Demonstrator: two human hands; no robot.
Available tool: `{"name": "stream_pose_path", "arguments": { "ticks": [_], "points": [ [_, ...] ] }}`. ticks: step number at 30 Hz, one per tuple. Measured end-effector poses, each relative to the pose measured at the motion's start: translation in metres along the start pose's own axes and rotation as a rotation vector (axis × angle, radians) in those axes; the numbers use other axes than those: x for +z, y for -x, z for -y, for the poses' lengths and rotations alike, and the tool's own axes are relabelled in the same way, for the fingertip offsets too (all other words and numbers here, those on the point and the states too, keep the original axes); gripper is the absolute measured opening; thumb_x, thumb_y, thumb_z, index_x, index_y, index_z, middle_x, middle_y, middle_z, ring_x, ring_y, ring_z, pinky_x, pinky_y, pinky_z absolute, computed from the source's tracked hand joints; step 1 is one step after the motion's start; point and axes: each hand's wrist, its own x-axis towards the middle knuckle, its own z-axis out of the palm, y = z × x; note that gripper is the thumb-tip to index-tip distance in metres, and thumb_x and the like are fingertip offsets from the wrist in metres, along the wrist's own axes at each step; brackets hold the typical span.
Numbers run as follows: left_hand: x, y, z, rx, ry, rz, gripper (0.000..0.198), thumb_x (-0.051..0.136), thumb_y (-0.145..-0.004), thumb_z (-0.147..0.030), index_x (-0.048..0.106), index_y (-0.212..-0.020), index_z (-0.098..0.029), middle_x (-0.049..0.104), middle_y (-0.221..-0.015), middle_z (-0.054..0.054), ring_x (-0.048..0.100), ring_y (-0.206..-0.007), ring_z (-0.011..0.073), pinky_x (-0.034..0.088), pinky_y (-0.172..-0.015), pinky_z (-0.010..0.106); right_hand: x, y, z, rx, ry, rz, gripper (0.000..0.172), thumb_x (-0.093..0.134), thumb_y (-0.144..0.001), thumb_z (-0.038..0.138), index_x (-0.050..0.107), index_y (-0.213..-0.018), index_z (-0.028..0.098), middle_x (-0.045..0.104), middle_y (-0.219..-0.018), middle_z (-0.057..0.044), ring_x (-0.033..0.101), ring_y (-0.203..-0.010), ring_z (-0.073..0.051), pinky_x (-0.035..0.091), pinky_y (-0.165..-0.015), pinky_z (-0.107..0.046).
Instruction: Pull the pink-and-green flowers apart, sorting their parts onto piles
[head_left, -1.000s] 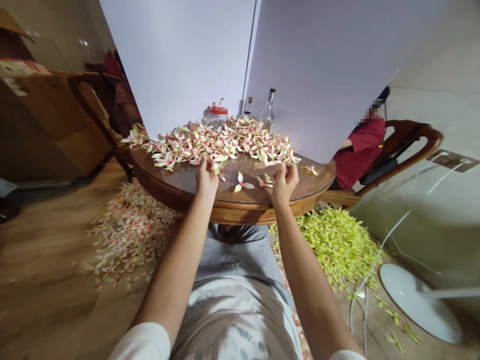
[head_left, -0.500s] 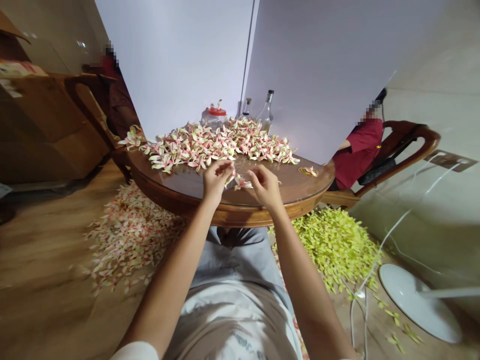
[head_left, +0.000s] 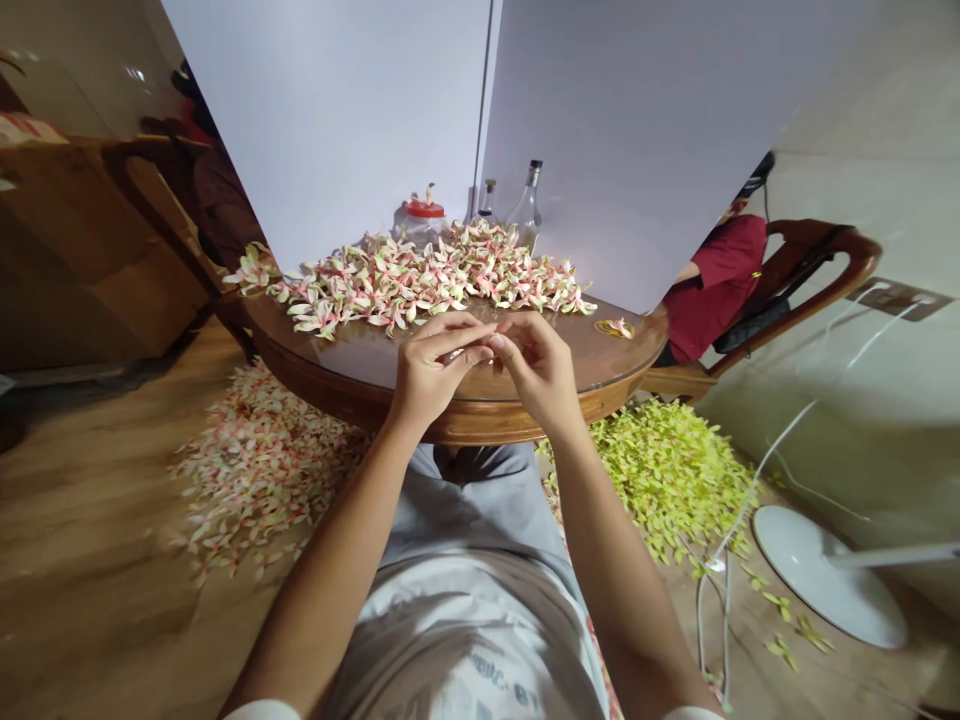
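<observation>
My left hand (head_left: pixel 437 362) and my right hand (head_left: pixel 536 362) meet over the near edge of a round wooden table (head_left: pixel 352 407). Thumbs and fingertips are pinched together and touch each other. A small pale bit shows between the left fingers, but what the fingers hold is mostly hidden. Just beyond my hands lies a wide heap of pink-and-white flowers (head_left: pixel 420 280) with greenish petal tips. To the right, a few yellow rubber bands (head_left: pixel 607 327) lie flat on the tabletop with a small flower (head_left: pixel 621 327) on them.
A red-lidded jar (head_left: pixel 424 222) and glass bottles (head_left: pixel 528 212) stand behind the heap, against pale panels (head_left: pixel 337 120). Piles of pink-white flowers (head_left: pixel 270 460) and yellow-green ones (head_left: pixel 671 475) cover the floor. People in red sit beyond both panels. A white cable (head_left: pixel 780 450) hangs near a round white base (head_left: pixel 821 570).
My hands have come together from a small gap, and their fingertips now touch. The flowers that lay between them are now mostly covered. The view has shifted slightly.
</observation>
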Motion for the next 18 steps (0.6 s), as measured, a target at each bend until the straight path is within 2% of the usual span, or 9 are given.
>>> {"name": "stream_pose_path", "arguments": {
  "ticks": [3,5,7,10,12,18],
  "points": [
    [0.005,0.001,0.012,-0.144,0.029,-0.007,0.027,0.077,-0.084,-0.029,0.078,-0.111,-0.027,0.076,-0.101,0.005,0.071,-0.089,0.0169,0.056,-0.08,0.026,0.001,-0.005,-0.019,0.03,-0.019,-0.051,0.024,0.066,-0.092,0.044,0.062,-0.098,0.021,0.064,-0.08,0.001,0.061,-0.062,-0.01,0.051,-0.06,-0.025],
    [0.007,0.004,0.02,-0.26,0.071,-0.02,0.025,0.077,-0.083,-0.031,0.078,-0.107,-0.023,0.077,-0.097,0.006,0.072,-0.085,0.0174,0.057,-0.077,0.025,0.003,-0.006,-0.033,0.071,-0.026,-0.063,0.027,0.065,-0.091,0.047,0.063,-0.097,0.021,0.065,-0.076,0.001,0.062,-0.062,-0.012,0.052,-0.062,-0.027],
    [0.009,0.007,0.025,-0.317,0.076,-0.03,0.021,0.078,-0.082,-0.031,0.078,-0.099,-0.02,0.077,-0.092,0.007,0.073,-0.081,0.0175,0.057,-0.075,0.024,0.005,-0.004,-0.046,0.112,-0.051,-0.066,0.03,0.064,-0.091,0.05,0.063,-0.093,0.02,0.064,-0.072,0.001,0.062,-0.062,-0.013,0.053,-0.063,-0.028],
    [0.008,0.011,0.027,-0.314,0.047,-0.023,0.018,0.077,-0.082,-0.031,0.077,-0.095,-0.018,0.077,-0.09,0.007,0.073,-0.081,0.0179,0.057,-0.075,0.025,0.009,0.001,-0.057,0.143,-0.123,-0.095,0.031,0.064,-0.09,0.052,0.061,-0.091,0.021,0.063,-0.074,0.001,0.063,-0.064,-0.014,0.055,-0.066,-0.03],
    [0.007,0.013,0.024,-0.293,0.01,0.023,0.018,0.074,-0.084,-0.032,0.077,-0.096,-0.019,0.077,-0.092,0.007,0.073,-0.083,0.0183,0.057,-0.078,0.026,0.01,0.005,-0.059,0.137,-0.143,-0.142,0.03,0.063,-0.091,0.051,0.06,-0.092,0.021,0.062,-0.077,0.001,0.062,-0.066,-0.014,0.055,-0.068,-0.03],
    [0.005,0.011,0.007,-0.242,-0.113,0.139,0.018,0.073,-0.086,-0.035,0.079,-0.094,-0.02,0.078,-0.089,0.006,0.072,-0.082,0.0205,0.055,-0.081,0.03,0.011,0.013,-0.051,0.101,-0.181,-0.21,0.025,0.062,-0.094,0.047,0.057,-0.093,0.022,0.058,-0.075,0.002,0.057,-0.064,-0.012,0.051,-0.065,-0.027]
  ]
}}
